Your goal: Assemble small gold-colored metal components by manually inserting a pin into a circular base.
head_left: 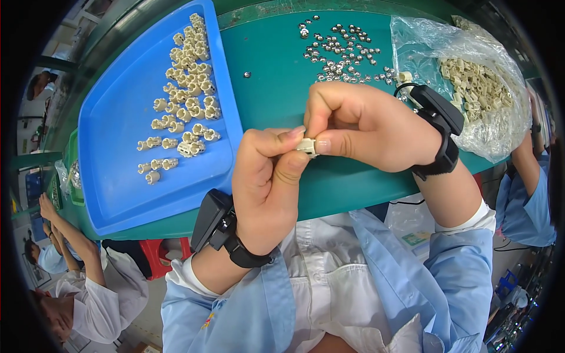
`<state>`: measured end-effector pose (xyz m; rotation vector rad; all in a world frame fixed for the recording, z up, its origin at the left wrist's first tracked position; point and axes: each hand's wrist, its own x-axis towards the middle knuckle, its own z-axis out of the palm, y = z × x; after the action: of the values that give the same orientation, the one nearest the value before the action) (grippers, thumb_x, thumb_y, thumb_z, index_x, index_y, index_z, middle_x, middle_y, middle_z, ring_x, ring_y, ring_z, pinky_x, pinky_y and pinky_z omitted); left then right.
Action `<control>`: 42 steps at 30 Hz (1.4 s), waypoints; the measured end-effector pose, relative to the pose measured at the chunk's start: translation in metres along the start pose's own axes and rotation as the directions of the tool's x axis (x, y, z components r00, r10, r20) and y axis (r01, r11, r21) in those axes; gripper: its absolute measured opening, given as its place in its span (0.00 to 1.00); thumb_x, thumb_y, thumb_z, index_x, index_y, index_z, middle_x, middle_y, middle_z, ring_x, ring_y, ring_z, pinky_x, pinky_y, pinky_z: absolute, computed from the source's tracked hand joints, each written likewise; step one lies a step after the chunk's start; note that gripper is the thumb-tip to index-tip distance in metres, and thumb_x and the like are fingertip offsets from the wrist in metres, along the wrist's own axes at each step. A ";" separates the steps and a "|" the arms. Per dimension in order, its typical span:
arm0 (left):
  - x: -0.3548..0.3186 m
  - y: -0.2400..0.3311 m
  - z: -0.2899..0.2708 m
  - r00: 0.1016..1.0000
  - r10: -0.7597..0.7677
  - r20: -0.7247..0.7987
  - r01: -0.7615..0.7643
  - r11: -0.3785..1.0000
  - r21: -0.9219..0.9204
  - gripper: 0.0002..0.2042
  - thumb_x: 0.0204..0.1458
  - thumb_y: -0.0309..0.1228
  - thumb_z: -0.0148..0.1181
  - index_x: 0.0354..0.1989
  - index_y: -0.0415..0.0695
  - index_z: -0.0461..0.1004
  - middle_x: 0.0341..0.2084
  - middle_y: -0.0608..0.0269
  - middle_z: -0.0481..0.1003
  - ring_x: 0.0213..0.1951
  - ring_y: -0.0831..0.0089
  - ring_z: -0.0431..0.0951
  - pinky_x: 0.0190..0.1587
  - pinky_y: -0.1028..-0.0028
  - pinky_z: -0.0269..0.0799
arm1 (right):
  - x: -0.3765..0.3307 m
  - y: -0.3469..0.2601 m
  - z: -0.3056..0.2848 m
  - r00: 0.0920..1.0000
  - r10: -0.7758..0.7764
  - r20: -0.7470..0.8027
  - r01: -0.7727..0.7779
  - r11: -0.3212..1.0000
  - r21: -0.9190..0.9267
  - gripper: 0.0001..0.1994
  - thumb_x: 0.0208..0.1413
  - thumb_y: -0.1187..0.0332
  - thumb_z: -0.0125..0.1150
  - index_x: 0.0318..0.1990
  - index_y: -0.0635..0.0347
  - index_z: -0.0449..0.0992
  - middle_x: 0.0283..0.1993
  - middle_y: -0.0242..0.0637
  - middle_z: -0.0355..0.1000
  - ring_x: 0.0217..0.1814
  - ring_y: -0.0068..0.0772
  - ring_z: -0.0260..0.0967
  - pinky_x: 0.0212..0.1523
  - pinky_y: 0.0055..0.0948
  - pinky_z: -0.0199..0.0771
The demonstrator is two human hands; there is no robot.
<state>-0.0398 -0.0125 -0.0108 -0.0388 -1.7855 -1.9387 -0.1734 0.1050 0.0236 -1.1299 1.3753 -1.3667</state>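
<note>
A small cream plastic part (306, 147), roughly cylindrical with notches, is pinched between both hands above the front of the green table. My left hand (265, 182) is closed, its thumb and index finger gripping the part's left side. From the right, my right hand (368, 126) pinches the same part with thumb and curled fingers, which hide much of it. Left of my hands, similar cream plastic parts (191, 76) lie in uneven rows in a blue tray (112, 150). Small shiny metal balls or domed pieces (341, 53) are scattered beyond my right hand.
A clear plastic bag (412, 41) at the right holds a heap of cream parts (479, 88). One metal piece (247, 75) lies alone beside the tray. The table (265, 47) has a raised back edge. Other people sit at both sides; a red stool (158, 259) stands at lower left.
</note>
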 end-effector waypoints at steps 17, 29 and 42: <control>0.000 0.003 0.001 0.994 -0.108 -0.008 0.108 0.994 0.036 0.04 0.54 0.23 0.46 0.37 0.39 0.62 0.29 0.65 0.67 0.30 0.81 0.67 0.34 0.82 0.65 | 0.000 -0.004 0.001 0.987 -0.139 -0.077 0.109 0.947 -0.303 0.05 0.46 0.75 0.57 0.27 0.62 0.66 0.27 0.34 0.64 0.29 0.29 0.62 0.31 0.23 0.62; 0.002 0.001 0.001 0.997 -0.071 0.006 0.071 0.993 -0.093 0.06 0.55 0.25 0.45 0.39 0.40 0.61 0.30 0.63 0.67 0.31 0.82 0.68 0.35 0.82 0.65 | 0.003 0.001 0.002 0.994 -0.092 -0.064 0.088 0.994 -0.061 0.06 0.48 0.75 0.57 0.29 0.62 0.64 0.29 0.31 0.65 0.32 0.20 0.63 0.33 0.19 0.63; 0.000 0.001 -0.003 0.994 -0.105 0.007 0.104 0.964 -0.245 0.07 0.57 0.29 0.42 0.40 0.39 0.59 0.32 0.61 0.67 0.34 0.79 0.68 0.39 0.80 0.64 | 0.005 -0.002 0.015 0.933 -0.333 -0.137 0.280 0.909 -0.308 0.09 0.44 0.73 0.61 0.32 0.62 0.67 0.28 0.31 0.66 0.31 0.22 0.63 0.32 0.20 0.63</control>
<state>-0.0382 -0.0150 -0.0100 -0.0227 -1.5616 -2.2236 -0.1601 0.0971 0.0250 -1.4916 1.6179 -1.5651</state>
